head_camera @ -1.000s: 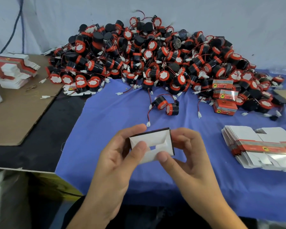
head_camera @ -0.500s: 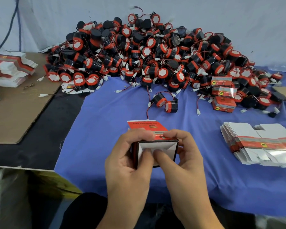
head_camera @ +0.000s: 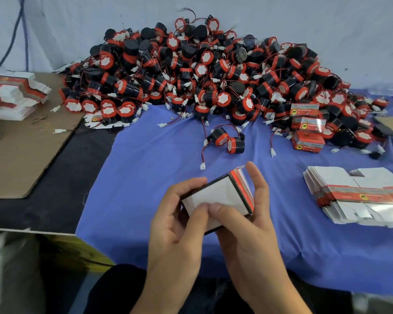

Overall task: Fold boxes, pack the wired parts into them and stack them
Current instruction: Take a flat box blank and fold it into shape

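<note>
Blue-draped desk (head_camera: 145,168), near edge cut off; heap of wired parts (head_camera: 202,71) behind, lower layers buried. The box (head_camera: 216,196), above the desk's near side, is partly hidden by thumbs; long axis seemingly lower-left to upper-right, white flap face toward camera, red printed side rightward. The left grip (head_camera: 177,230) and right grip (head_camera: 247,225) both clasp it.

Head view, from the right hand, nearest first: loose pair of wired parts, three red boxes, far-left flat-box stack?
From the right hand:
1. loose pair of wired parts, straight ahead.
2. three red boxes, ahead right.
3. far-left flat-box stack, on the cardboard.
</note>
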`<state>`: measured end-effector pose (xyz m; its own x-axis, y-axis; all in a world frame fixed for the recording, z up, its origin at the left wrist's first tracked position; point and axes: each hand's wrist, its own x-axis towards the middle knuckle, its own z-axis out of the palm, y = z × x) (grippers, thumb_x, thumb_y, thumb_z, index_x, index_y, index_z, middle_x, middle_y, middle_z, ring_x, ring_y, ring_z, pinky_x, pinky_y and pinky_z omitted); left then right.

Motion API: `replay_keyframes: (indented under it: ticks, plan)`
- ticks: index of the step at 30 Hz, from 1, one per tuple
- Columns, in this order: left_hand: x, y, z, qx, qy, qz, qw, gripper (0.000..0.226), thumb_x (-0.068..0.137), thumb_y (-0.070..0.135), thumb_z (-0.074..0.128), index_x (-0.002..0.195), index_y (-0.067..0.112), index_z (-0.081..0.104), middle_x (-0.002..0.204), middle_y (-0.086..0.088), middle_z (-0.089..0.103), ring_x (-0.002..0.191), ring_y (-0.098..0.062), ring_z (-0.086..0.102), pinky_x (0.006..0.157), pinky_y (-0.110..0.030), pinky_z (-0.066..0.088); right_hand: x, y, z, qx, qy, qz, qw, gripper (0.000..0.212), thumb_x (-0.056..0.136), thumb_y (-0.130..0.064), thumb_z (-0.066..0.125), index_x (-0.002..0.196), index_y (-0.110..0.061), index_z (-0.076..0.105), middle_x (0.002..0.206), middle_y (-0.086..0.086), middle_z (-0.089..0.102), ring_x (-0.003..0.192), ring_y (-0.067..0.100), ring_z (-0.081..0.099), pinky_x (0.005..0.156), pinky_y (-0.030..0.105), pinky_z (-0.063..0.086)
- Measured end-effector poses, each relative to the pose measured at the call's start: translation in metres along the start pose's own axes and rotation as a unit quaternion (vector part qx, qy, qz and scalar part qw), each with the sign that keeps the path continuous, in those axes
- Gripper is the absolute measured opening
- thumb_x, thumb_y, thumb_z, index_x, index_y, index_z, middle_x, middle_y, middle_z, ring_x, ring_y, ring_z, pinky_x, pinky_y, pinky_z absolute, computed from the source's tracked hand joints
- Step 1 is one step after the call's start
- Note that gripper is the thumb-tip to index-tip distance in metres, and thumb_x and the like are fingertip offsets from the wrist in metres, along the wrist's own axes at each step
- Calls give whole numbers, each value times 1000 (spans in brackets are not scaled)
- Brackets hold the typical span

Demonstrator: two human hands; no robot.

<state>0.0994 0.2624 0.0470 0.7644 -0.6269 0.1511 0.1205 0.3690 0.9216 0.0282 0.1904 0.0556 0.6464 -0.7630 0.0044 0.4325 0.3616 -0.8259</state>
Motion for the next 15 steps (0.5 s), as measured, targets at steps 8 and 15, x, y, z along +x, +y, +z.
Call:
replay_keyframes:
  ticks: [8,15]
  plan:
    - [12,11,-24,147,-121,-52,980,45,84,64,59,119,35,64,116,8,70,111,-10,66,93,-26,55,9,0,-17,-148,-49,-86,984,97,68,-19,87,141,-58,38,100,8,74,84,20,72,70,30,60]
    - [38,6,-37,302,-183,-27,935,59,63,45,82,118,47,60,114,18,68,108,-7,65,89,-28,57,16,-3,-28,-615,-138,-218,745,115,75,-25,83,153,-58,5,126,-47,44,117,-21,42,81,20,48]
